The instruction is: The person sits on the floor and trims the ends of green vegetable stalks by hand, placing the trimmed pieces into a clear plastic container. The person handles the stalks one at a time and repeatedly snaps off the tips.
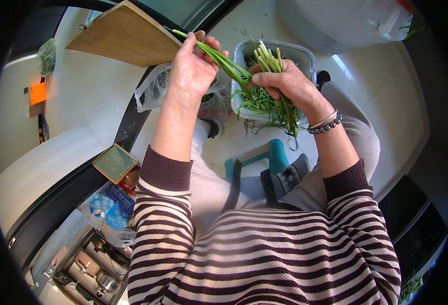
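My right hand (290,78) grips a bunch of long green stalks (267,57) that look like garlic chives. Their pale ends point up and the dark leaves (288,114) hang below the fist. Between the thumb and fingers of my left hand (196,65) lie a few bright green stalks (224,61), whose other ends reach to the right hand. Under my right hand stands a grey plastic basin (236,68) lined with clear film, with loose green leaves (260,100) in it. A clear plastic bag (147,89) with greens inside sits beyond my left wrist, partly hidden by it.
A wooden board (132,36) leans at the upper left. A large whitish plastic container (323,23) stands behind the basin. Between my legs is a teal plastic stool (277,156). Leaf scraps (262,126) lie on the tiled floor. An open drawer-like tray (90,263) is at lower left.
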A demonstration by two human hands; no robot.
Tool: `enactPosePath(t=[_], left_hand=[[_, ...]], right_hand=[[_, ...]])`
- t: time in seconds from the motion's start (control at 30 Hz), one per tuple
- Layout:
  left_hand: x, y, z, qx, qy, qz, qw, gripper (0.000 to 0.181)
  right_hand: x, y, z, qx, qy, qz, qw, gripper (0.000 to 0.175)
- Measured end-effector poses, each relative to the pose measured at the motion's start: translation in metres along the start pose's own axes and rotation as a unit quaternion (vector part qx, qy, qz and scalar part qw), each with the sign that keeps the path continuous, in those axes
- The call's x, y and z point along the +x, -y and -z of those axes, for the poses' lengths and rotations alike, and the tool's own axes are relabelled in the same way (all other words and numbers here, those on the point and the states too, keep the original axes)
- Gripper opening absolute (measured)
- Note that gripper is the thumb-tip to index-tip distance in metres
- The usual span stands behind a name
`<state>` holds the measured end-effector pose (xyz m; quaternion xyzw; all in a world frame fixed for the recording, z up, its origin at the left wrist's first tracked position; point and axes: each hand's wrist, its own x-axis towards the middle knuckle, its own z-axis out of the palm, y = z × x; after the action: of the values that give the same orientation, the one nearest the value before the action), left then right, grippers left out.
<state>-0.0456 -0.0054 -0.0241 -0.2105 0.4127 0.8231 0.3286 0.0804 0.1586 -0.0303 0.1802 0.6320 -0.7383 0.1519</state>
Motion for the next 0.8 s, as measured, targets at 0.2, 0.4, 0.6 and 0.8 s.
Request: enactPosePath(t=[0.2, 0.4, 0.6, 0.8], left_hand=[[0.002, -0.007, 0.010, -0.047, 0.083, -0.059, 0.994, 0.019], [-0.016, 0.030, -0.005, 0.105, 0.084, -0.054, 0.989, 0.019], [-0.021, 0.071, -0.018, 0.126, 0.081, -0.079, 0.986, 0.022], [-0.028, 0.091, -0.024, 0.275, 0.201, -0.144, 0.929, 0.030]], right_hand=[[0.002, -0.001, 0.000, -0.074, -0.067, -0.008, 0.995, 0.022], [0.001, 0.011, 0.002, 0.056, -0.087, 0.029, 0.994, 0.030], [0.003, 0.009, -0.019, 0.136, -0.132, 0.101, 0.977, 0.032], [0.013, 0.004, -0.002, -0.015, -0.160, 0.122, 0.979, 0.037]])
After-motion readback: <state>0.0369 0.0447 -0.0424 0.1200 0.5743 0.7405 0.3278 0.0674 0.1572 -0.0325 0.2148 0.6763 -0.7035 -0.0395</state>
